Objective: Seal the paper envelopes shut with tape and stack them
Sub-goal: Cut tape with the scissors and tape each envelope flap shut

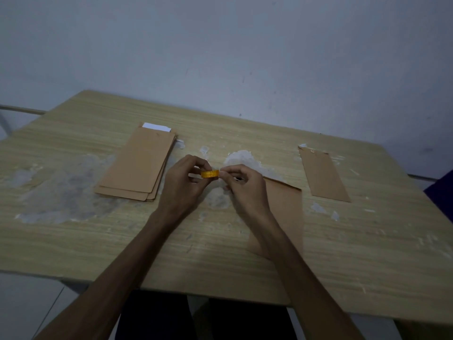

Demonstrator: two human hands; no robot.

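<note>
A small yellow tape roll point(210, 173) is held above the table's middle. My left hand point(183, 185) grips its left side. My right hand point(242, 186) pinches at its right edge with thumb and forefinger. Under my right forearm lies one brown envelope point(286, 207) on the wooden table point(73, 236). To the left sits a stack of brown envelopes point(139, 168), with white paper point(157, 126) showing at its far end. A single brown envelope point(323, 174) lies apart at the right.
Pale worn patches and white scraps mark the tabletop around the middle and left. A grey wall stands behind the table. A dark blue object point(441, 192) shows at the right edge. My dark-clothed legs are below the table's near edge.
</note>
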